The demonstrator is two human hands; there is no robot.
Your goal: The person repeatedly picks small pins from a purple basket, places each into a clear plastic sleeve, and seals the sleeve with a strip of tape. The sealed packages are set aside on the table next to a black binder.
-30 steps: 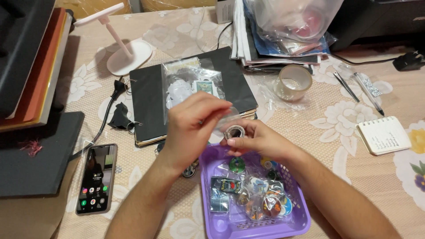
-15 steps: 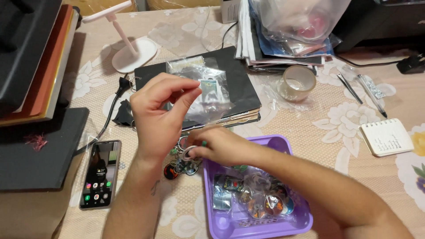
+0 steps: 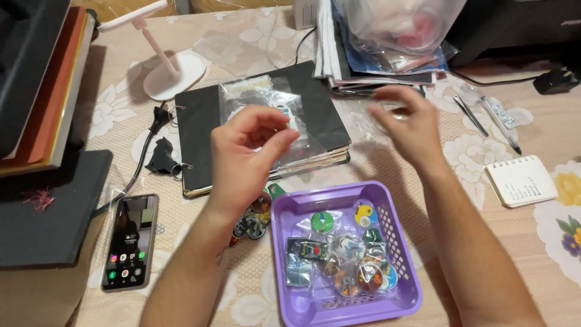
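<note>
Your left hand (image 3: 245, 154) was up over the black binder (image 3: 260, 130), fingers pinched on a clear bag (image 3: 272, 106), w/ the thumb meeting the index tip. Your right hand (image 3: 408, 124) hung right of the binder, blurred, fingers spread and loose, nothing in them as far as I could tell. The purple tray (image 3: 290, 303), below the binder, held round badges (image 3: 345, 266) in plastic wraps; a few more badges (image 3: 251, 224) lay on the table (image 3: 200, 54) just left of the tray. To do it well, I'd judge you needed both hands on the bag mouth, pinching opposite edges, held low over the tray so anything slipping fell in, not onto the phone (image 3: 128, 242) further left.
</note>
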